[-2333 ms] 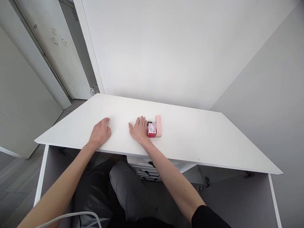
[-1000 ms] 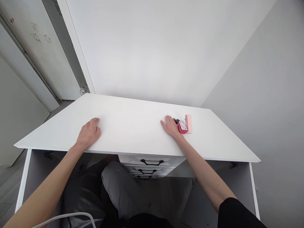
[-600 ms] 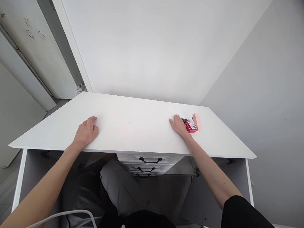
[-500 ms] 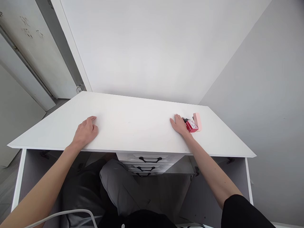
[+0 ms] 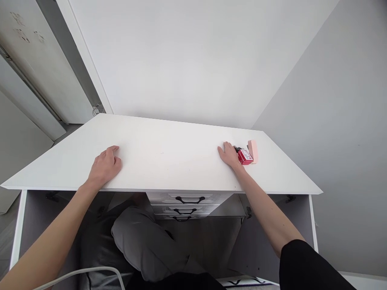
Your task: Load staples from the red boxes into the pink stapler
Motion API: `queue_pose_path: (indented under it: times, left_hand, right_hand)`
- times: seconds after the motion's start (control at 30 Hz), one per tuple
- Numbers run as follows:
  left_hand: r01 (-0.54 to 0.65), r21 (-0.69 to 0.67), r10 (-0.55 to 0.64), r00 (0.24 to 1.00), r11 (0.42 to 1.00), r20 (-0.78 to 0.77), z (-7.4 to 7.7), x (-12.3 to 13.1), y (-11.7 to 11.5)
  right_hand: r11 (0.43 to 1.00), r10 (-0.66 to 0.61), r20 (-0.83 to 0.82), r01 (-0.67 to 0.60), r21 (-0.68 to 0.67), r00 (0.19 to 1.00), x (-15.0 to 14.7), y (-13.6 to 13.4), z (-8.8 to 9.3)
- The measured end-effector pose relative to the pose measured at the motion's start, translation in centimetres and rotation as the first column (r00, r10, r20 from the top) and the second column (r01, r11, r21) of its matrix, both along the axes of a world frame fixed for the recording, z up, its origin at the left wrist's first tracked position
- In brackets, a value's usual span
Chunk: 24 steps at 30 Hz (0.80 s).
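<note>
My left hand (image 5: 105, 164) rests on the left part of the white desktop (image 5: 169, 169), its fingers loosely bent and its thumb apart, with nothing in it. On the right side, my right hand (image 5: 229, 154) lies flat with the fingers spread. Just right of it sits a small red and white box (image 5: 245, 157), close against the hand; I cannot tell whether they touch. A dark item (image 5: 238, 149), partly hidden, is behind that box. Beside them stands a pale pink box-like piece (image 5: 253, 151).
Below the desktop is a stack of white drawers (image 5: 190, 199) with black handles. Cabinet spaces flank my legs (image 5: 142, 237), with an open door panel (image 5: 254, 245) at right. A white cable (image 5: 87, 269) crosses at lower left. Walls stand behind and to the right.
My knee has shifted to the left under the desk. The view has tilted slightly. Both hands stay on the desktop in nearly the same places.
</note>
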State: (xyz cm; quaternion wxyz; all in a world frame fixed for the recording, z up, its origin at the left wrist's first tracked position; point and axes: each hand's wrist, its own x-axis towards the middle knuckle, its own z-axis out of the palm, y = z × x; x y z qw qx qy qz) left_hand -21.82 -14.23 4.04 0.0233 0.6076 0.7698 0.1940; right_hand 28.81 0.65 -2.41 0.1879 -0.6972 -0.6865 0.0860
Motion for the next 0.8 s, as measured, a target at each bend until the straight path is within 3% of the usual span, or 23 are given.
queue_pose_path:
  times: [0.3, 0.8]
  left_hand:
    - [-0.030, -0.054, 0.028, 0.999, 0.998, -0.033, 0.8, 0.9, 0.0]
    - [-0.057, -0.108, 0.050, 0.997, 0.993, -0.060, 1.7, 1.8, -0.3]
  right_hand:
    - [0.997, 0.081, 0.019, -0.081, 0.008, 0.997, -1.0, -0.7, 0.2]
    - [0.995, 0.088, -0.013, -0.087, 0.039, 0.996, -0.9, -0.7, 0.4]
